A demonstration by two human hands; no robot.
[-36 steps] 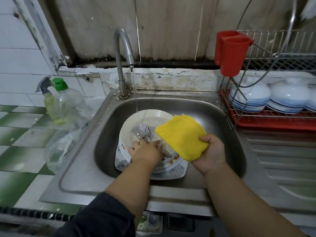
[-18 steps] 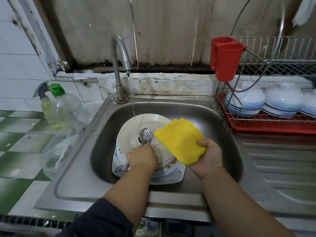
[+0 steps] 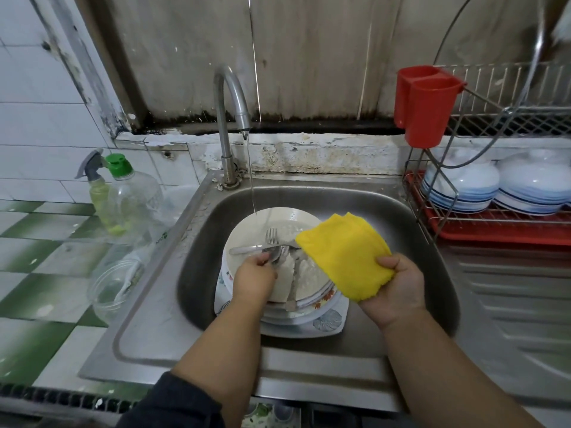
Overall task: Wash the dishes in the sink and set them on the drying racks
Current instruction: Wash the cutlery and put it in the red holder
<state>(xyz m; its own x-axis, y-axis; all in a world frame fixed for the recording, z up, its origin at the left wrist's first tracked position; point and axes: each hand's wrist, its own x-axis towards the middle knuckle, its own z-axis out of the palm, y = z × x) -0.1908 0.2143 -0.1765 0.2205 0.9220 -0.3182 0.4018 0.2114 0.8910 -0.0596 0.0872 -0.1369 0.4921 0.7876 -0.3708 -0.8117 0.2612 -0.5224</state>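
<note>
— Under the faucet [image 3: 230, 118], what sits in the sink [image 3: 411, 242]?
— From the head view, a stack of plates [image 3: 247, 239], with a thin stream of water landing on the far rim of the top one. A fork [image 3: 271, 236] and other cutlery lie across it.
— And the hands?
— The left hand [image 3: 253, 278] curls its fingers around cutlery handles over the top plate. The right hand [image 3: 398, 285] grips a folded yellow cloth [image 3: 343, 254], held above the right side of the stack.
— Right of the sink?
— A wire drying rack [image 3: 482, 223] holding upturned white bowls [image 3: 463, 183] with blue bands, and a red cutlery holder [image 3: 428, 106] hooked above.
— Left of it?
— On the tiled tabletop [image 3: 40, 251], a clear bottle [image 3: 133, 196] with a green cap, a spray bottle [image 3: 95, 186] just behind it.
</note>
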